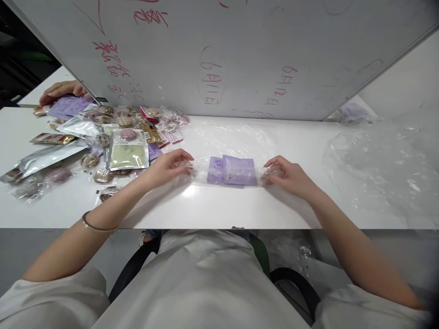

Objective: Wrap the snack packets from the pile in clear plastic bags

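Two purple packets [240,171] lie overlapping on the white table, with clear plastic wrap [202,172] around them. My left hand [171,167] grips the wrap at the packets' left side, its fingers curled together. On the right, my right hand [286,173] pinches the other end of the same wrap. More of the clear film spreads over the table behind the packets. Neither hand touches the purple packets themselves.
A heap of wrapped snacks lies on the left, including a green pouch [129,154]. Another person's hand [61,91] rests on a purple packet behind it. A whiteboard [247,59] stands along the back. Crumpled clear plastic [384,169] covers the right side.
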Demonstrator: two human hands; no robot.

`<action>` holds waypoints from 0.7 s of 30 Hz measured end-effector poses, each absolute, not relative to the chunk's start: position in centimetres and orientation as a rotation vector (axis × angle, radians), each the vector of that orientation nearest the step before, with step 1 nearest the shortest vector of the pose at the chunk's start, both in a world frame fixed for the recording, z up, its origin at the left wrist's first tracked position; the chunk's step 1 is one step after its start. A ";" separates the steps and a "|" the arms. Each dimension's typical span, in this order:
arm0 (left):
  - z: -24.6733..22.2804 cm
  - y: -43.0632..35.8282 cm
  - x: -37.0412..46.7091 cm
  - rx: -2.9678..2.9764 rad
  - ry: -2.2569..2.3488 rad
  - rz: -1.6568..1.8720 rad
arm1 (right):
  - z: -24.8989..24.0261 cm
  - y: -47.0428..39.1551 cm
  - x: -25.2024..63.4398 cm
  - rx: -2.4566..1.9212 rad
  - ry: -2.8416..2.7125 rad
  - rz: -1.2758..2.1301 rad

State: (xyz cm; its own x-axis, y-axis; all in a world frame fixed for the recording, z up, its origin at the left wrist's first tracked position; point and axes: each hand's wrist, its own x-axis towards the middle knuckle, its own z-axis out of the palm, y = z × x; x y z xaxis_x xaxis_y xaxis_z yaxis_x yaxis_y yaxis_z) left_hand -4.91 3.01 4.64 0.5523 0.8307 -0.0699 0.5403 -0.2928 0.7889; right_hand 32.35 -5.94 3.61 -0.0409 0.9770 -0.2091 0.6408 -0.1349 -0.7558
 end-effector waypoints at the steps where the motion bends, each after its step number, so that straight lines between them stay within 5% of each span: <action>1: 4.5 3.5 -4.9 1.832 1.094 0.505 | 3.2 -5.4 32.5 -1.762 -1.530 1.128; 7: 4.2 5.1 -3.2 1.871 1.343 0.482 | 1.3 -3.5 32.0 -1.832 -1.036 1.203; 14: 3.2 4.9 -2.6 2.508 1.732 -0.033 | 1.7 -2.8 33.5 -2.371 -1.341 0.575; 18: 3.5 3.0 -2.8 2.623 1.534 0.666 | 2.5 -3.8 33.5 -2.261 -1.388 0.240; 21: 3.4 1.4 -1.1 2.734 0.940 1.022 | 2.9 -5.1 30.5 -1.922 -1.663 -0.067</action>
